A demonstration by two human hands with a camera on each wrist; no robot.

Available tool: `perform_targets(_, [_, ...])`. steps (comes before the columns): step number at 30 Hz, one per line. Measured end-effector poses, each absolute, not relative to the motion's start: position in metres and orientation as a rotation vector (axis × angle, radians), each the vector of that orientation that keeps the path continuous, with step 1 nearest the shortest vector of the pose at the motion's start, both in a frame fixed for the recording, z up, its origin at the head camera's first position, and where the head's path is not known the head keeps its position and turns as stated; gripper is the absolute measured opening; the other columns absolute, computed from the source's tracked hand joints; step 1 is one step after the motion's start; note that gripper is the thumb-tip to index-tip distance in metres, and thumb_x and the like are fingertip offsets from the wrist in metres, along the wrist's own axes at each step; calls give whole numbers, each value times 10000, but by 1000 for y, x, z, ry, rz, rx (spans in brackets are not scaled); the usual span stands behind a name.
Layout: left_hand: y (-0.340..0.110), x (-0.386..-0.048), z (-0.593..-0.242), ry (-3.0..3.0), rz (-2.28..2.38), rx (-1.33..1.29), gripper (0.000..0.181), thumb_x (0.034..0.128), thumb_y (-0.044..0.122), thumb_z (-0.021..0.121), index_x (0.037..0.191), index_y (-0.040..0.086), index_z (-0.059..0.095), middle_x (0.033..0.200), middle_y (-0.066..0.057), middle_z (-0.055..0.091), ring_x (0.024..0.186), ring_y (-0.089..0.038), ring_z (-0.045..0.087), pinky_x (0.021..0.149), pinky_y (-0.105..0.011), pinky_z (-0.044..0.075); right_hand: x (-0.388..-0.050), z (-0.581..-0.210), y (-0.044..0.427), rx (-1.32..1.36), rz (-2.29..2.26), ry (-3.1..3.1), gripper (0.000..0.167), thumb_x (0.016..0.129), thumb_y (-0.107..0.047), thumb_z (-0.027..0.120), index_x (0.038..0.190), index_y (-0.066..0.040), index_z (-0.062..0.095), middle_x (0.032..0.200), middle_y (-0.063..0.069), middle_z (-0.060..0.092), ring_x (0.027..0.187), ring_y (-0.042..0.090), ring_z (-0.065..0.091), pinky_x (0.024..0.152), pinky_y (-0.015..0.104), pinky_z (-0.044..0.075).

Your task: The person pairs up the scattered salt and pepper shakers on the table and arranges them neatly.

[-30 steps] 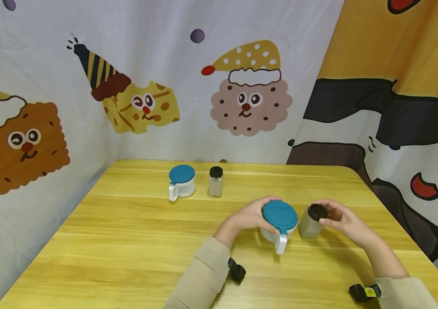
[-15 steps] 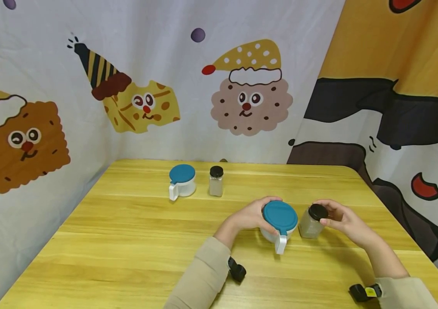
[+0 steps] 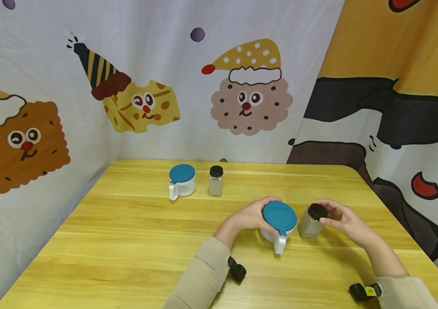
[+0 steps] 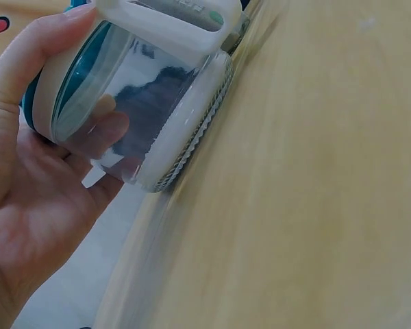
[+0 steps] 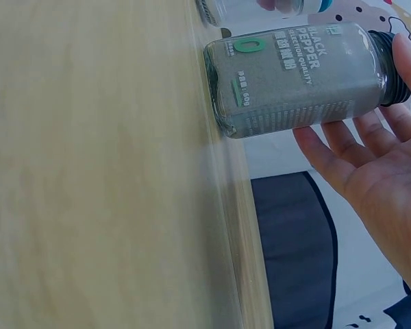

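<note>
My left hand (image 3: pixel 250 215) grips a seasoning jar (image 3: pixel 279 216) with a blue lid, a white handle and a clear body. In the left wrist view, fingertips show through the clear wall of that jar (image 4: pixel 157 103), thumb near the lid. My right hand (image 3: pixel 344 222) holds a black-lidded pepper shaker (image 3: pixel 310 226) by its upper part. "BLACK PEPPER" can be read on the shaker (image 5: pixel 294 79) in the right wrist view. Both containers stand side by side, upright, at the table's right middle, with the handle pointing toward me.
Farther back on the wooden table (image 3: pixel 126 240) stand another blue-lidded jar (image 3: pixel 182 180) with a white handle and a smaller black-capped shaker (image 3: pixel 216 182). A printed cloth (image 3: pixel 188 146) hangs behind the far edge.
</note>
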State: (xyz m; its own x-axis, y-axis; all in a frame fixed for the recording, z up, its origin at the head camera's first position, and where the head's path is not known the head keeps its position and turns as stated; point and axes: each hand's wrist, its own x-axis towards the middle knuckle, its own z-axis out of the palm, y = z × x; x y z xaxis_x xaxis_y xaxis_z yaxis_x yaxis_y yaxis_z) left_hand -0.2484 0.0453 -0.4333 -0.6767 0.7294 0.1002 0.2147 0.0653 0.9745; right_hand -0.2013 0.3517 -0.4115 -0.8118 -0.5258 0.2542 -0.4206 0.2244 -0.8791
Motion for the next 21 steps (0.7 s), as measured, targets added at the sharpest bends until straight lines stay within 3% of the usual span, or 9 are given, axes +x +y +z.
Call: perform_targets(21, [42, -247, -431, 1953, 1551, 928, 907, 717, 5, 825, 1470, 128, 336, 1295, 52, 522, 1163, -62, 479, 1009, -259, 322, -201, -410, 351, -901, -1626, 2390, 381, 942, 68, 513, 1311, 106, 426, 1231, -10, 592, 1084, 104, 564, 857, 224, 470])
